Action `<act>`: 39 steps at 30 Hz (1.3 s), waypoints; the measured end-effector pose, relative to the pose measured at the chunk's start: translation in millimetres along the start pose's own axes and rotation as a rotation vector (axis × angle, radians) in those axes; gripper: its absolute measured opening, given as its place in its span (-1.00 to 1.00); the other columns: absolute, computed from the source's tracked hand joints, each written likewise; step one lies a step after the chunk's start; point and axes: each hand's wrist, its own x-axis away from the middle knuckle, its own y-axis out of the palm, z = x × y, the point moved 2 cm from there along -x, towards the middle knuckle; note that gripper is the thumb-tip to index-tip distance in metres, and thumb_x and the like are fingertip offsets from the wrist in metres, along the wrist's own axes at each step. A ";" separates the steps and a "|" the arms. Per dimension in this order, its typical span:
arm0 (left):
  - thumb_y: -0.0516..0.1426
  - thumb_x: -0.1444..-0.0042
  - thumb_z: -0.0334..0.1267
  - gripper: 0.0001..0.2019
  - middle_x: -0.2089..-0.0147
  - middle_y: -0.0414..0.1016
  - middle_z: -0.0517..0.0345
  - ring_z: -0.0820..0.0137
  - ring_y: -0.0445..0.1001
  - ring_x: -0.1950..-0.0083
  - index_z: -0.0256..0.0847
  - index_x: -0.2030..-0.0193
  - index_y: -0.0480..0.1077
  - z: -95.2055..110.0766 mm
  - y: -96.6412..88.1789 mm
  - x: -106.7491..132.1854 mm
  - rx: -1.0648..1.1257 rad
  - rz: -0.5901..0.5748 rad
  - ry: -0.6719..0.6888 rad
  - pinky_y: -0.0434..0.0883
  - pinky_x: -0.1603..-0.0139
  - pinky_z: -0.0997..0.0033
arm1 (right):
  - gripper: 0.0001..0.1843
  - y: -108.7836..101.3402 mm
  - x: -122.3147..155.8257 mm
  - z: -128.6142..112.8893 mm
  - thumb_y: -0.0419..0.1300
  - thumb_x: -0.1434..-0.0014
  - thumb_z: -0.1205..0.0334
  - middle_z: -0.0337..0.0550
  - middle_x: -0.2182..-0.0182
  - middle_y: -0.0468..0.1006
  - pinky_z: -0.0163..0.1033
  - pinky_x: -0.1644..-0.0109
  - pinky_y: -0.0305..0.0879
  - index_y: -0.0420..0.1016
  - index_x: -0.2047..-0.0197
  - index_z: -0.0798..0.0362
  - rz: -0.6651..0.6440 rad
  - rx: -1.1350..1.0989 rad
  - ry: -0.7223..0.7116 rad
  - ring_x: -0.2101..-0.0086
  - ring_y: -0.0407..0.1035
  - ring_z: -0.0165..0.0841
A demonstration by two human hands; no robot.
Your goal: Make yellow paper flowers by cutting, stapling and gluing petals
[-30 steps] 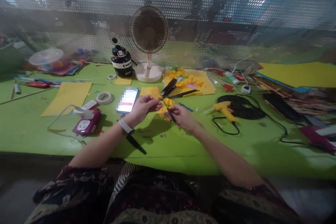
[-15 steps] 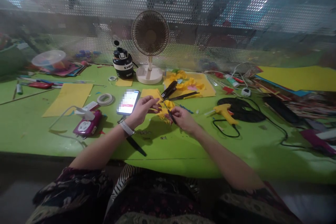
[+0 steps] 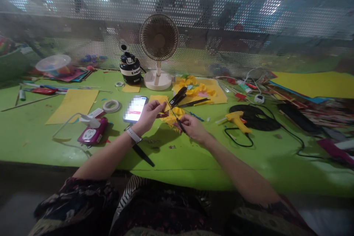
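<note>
My left hand (image 3: 151, 115) is closed in a pinch on a small piece of yellow paper (image 3: 167, 106), mostly covered by the fingers. To its right, my right hand (image 3: 193, 128) grips a pair of scissors (image 3: 178, 120) by the dark handle. The slim blades point up and left, against the yellow paper; whether they are apart is too small to tell. Crumpled yellow paper scraps (image 3: 170, 119) lie just below and behind the fingers. Beyond the hands rest a black-handled cutter (image 3: 178, 97) and a slim black tool (image 3: 195, 102).
A lit phone (image 3: 135, 108) lies beside my left wrist. A yellow glue gun (image 3: 235, 118) with a black cord is at right. Behind stand a fan (image 3: 157, 81) and a bottle (image 3: 130, 72). Left are a tape roll (image 3: 111, 106), a purple power adapter (image 3: 92, 132) and yellow paper (image 3: 73, 106).
The view has tilted slightly, so everything sits a little lower. Both hands keep nearly the same pose, and a bit more yellow paper shows by the left fingertips.
</note>
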 end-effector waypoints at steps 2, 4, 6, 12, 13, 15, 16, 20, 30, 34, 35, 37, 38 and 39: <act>0.36 -0.03 -0.01 -0.62 0.37 0.46 0.22 0.49 0.55 0.38 -0.27 0.37 0.37 -1.1 -1.4 -0.7 -0.009 -0.007 -0.003 0.58 0.25 0.40 | -0.43 0.0 0.2 -0.1 0.50 0.19 -0.16 -0.34 0.58 0.44 -0.33 0.44 0.21 0.33 0.40 0.05 0.003 0.003 0.006 0.55 0.31 -0.47; 0.36 -0.02 0.00 -0.62 0.36 0.47 0.22 0.50 0.54 0.39 -0.27 0.36 0.38 -1.0 -1.5 -1.1 -0.012 -0.007 -0.003 0.58 0.25 0.41 | -0.42 0.2 0.2 0.0 0.51 0.21 -0.17 -0.34 0.59 0.44 -0.33 0.45 0.20 0.32 0.42 0.05 0.002 -0.004 0.013 0.56 0.31 -0.47; 0.37 0.00 0.01 -0.61 0.38 0.46 0.23 0.51 0.54 0.40 -0.27 0.37 0.37 -0.2 -0.7 -1.2 -0.007 0.002 -0.004 0.58 0.26 0.41 | -0.40 0.4 0.3 0.0 0.52 0.25 -0.18 -0.34 0.60 0.44 -0.32 0.45 0.20 0.31 0.43 0.04 0.003 -0.014 0.012 0.56 0.30 -0.47; 0.40 0.06 0.03 -0.57 0.43 0.42 0.27 0.53 0.51 0.45 -0.26 0.41 0.36 1.0 2.3 -1.0 -0.011 0.004 -0.004 0.58 0.27 0.41 | -0.40 0.9 0.5 -0.6 0.50 0.23 -0.21 -0.34 0.62 0.46 -0.33 0.46 0.17 0.33 0.42 0.05 0.001 0.002 0.019 0.58 0.30 -0.47; 0.40 0.06 0.03 -0.57 0.44 0.42 0.28 0.54 0.50 0.45 -0.26 0.41 0.35 0.9 2.7 -0.7 -0.014 0.003 -0.007 0.58 0.27 0.41 | -0.39 0.8 0.3 -0.6 0.50 0.24 -0.21 -0.35 0.62 0.45 -0.33 0.47 0.15 0.33 0.42 0.05 0.003 0.005 0.018 0.58 0.30 -0.47; 0.40 0.07 0.04 -0.56 0.45 0.42 0.28 0.54 0.49 0.46 -0.26 0.42 0.34 0.8 3.4 0.0 -0.017 0.000 -0.013 0.58 0.27 0.42 | -0.39 0.5 0.0 -0.9 0.50 0.25 -0.22 -0.35 0.62 0.45 -0.33 0.47 0.14 0.33 0.42 0.05 0.003 0.012 0.012 0.58 0.30 -0.47; 0.40 0.07 0.04 -0.56 0.44 0.43 0.28 0.54 0.49 0.46 -0.26 0.42 0.34 0.8 3.6 0.4 -0.017 -0.002 -0.015 0.58 0.27 0.42 | -0.39 0.5 -0.1 -1.1 0.50 0.24 -0.21 -0.35 0.62 0.45 -0.33 0.47 0.15 0.33 0.42 0.05 0.002 0.015 0.009 0.57 0.30 -0.47; 0.40 0.06 0.03 -0.57 0.43 0.44 0.26 0.53 0.51 0.46 -0.27 0.42 0.35 0.7 3.9 1.4 -0.015 -0.004 -0.016 0.57 0.27 0.43 | -0.42 0.8 0.9 -2.2 0.49 0.20 -0.20 -0.35 0.61 0.44 -0.32 0.46 0.20 0.31 0.43 0.04 -0.001 0.010 0.005 0.57 0.31 -0.46; 0.39 0.06 0.03 -0.58 0.44 0.45 0.26 0.55 0.49 0.48 -0.27 0.41 0.37 1.3 4.6 1.3 -0.029 -0.013 -0.028 0.56 0.28 0.44 | -0.39 0.3 1.4 -3.4 0.46 0.20 -0.27 -0.31 0.61 0.47 -0.35 0.59 0.05 0.32 0.41 0.03 -0.008 0.040 0.019 0.64 0.24 -0.48; 0.37 0.01 0.02 -0.60 0.43 0.45 0.26 0.55 0.50 0.46 -0.27 0.40 0.37 -1.3 2.5 0.5 -0.037 -0.023 -0.017 0.57 0.26 0.44 | -0.39 0.7 0.1 -2.4 0.48 0.23 -0.25 -0.34 0.63 0.43 -0.33 0.50 0.19 0.30 0.45 0.03 -0.018 0.024 -0.001 0.58 0.32 -0.45; 0.37 0.01 0.01 -0.60 0.42 0.45 0.26 0.55 0.50 0.46 -0.27 0.40 0.37 -1.8 2.2 0.3 -0.038 -0.023 -0.017 0.57 0.26 0.44 | -0.39 0.7 -0.2 -1.9 0.48 0.23 -0.25 -0.34 0.64 0.43 -0.34 0.50 0.19 0.30 0.45 0.04 -0.017 0.021 -0.003 0.58 0.31 -0.46; 0.38 0.01 0.02 -0.59 0.42 0.44 0.26 0.55 0.50 0.46 -0.28 0.40 0.36 -2.2 2.3 0.1 -0.036 -0.023 -0.020 0.57 0.26 0.44 | -0.38 0.4 -0.7 -0.6 0.47 0.22 -0.26 -0.33 0.63 0.45 -0.36 0.54 0.12 0.31 0.43 0.04 -0.010 0.027 0.006 0.61 0.26 -0.49; 0.38 0.02 0.02 -0.59 0.43 0.44 0.25 0.55 0.50 0.46 -0.28 0.40 0.36 -2.1 2.6 0.1 -0.034 -0.024 -0.023 0.57 0.26 0.44 | -0.38 0.2 -0.9 0.0 0.46 0.21 -0.27 -0.32 0.62 0.46 -0.36 0.57 0.07 0.32 0.41 0.04 -0.006 0.034 0.015 0.64 0.22 -0.50; 0.38 0.03 0.02 -0.58 0.43 0.44 0.25 0.55 0.49 0.47 -0.28 0.40 0.36 -2.0 3.0 0.2 -0.032 -0.023 -0.024 0.57 0.27 0.44 | -0.38 0.1 -1.1 0.3 0.46 0.21 -0.28 -0.32 0.62 0.47 -0.37 0.60 0.02 0.31 0.40 0.04 -0.004 0.040 0.024 0.65 0.19 -0.51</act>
